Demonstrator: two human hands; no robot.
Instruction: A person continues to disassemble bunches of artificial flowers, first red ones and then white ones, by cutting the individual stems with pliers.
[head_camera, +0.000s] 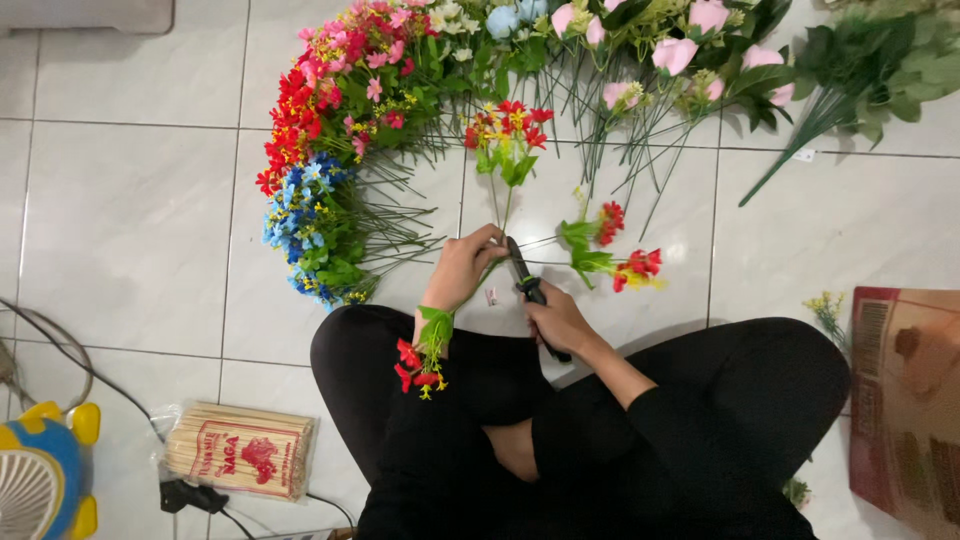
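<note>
— Two hands, doing what?
— Left hand (462, 268) fingers pinch a red-and-yellow flower sprig (508, 135) by its stem; right hand (558, 322) fingers are clamped on cutters (524, 279) at the stem.
— Where?
— Mid-floor (130, 220), above black-clad knees. Flower piles (330, 150) arc from nine to two o'clock.

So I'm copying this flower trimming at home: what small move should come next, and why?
Probably close the cutter on the green stems. The right hand has its blades right at the stems that the left hand pinches together, and the red and yellow flowers lie on the floor beyond.
</note>
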